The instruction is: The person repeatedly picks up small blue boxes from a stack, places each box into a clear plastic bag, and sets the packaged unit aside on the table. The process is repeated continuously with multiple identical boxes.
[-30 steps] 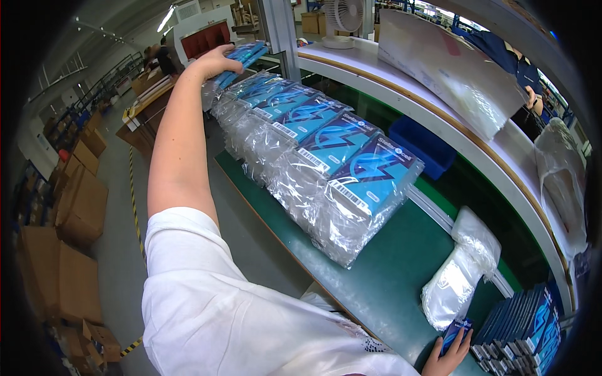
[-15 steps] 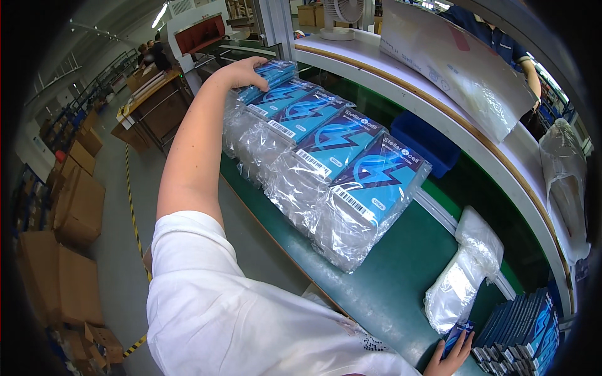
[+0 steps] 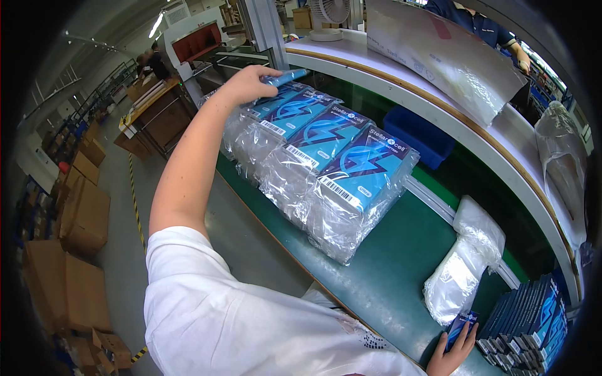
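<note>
Left hand (image 3: 249, 86): gripping, thumb and fingers closed on a blue pack (image 3: 287, 78) at the left end of the bench (image 3: 376, 269). The pack sticks out from the fingertips toward the far edge, long axis roughly across the bench. It sits at the left end of the row of wrapped packs (image 3: 370, 166); can't tell if it touches the ones below.

Key relation: the row runs from the left hand rightward along the bench, to about mid-length. Each wrapped pack has its long axis across the bench, printed face up, barcode end and loose crinkled film toward the near edge. So the held pack lies about parallel to them. Left hand is the nearer one to the row's left end; the right hand is well apart from it.

Right hand (image 3: 452, 358): near edge, toward the right end. Thumb on one side, fingers over the face of a dark blue box (image 3: 461, 327), so gripping it; underside hidden. Box stack (image 3: 525, 319) is just beside it, at the right end. Clear film sleeves (image 3: 446, 288) lie beyond that hand, toward the far edge, between row and stack. Blue bin (image 3: 414, 139) sits past the far edge, below the white shelf
</note>
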Available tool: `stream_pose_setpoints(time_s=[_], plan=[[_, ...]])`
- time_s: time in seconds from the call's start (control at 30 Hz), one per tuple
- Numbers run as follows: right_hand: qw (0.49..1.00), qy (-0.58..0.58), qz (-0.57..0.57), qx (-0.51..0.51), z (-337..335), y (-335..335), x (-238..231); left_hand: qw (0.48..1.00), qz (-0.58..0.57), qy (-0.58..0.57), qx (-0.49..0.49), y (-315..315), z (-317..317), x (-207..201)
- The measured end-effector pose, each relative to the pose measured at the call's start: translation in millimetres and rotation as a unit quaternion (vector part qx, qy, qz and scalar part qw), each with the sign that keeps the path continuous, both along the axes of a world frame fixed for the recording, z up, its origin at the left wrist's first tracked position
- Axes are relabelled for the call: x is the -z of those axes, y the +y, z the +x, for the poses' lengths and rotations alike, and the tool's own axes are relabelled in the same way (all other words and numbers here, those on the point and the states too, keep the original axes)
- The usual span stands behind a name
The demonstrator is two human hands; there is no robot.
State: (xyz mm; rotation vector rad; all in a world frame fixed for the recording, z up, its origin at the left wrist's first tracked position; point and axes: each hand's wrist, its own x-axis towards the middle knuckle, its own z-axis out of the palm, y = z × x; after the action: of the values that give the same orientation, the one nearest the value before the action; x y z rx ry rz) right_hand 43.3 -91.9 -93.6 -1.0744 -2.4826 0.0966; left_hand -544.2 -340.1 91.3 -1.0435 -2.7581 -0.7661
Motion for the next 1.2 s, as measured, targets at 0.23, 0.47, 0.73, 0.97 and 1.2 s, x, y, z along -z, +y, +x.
stream_pose_setpoints(time_s=[0.23,0.47,0.73,0.97,1.2], plan=[[1.0,0.01,0.001,-0.005,4,3,5,0.99,-0.064,0.126,0.012,7,24,14],[0.998,0.021,-0.04,0.044,2,-1,9,0.96,0.073,0.267,0.039,20,82,6],[0.985,0.079,-0.127,0.082,4,9,1,0.831,0.187,0.151,0.502,126,313,91],[0.8,0.409,-0.436,0.042,9,5,-27,0.832,0.002,0.164,0.53,198,341,175],[0.409,0.525,-0.745,-0.049,24,16,2,0.853,0.061,0.01,0.519,196,349,158]])
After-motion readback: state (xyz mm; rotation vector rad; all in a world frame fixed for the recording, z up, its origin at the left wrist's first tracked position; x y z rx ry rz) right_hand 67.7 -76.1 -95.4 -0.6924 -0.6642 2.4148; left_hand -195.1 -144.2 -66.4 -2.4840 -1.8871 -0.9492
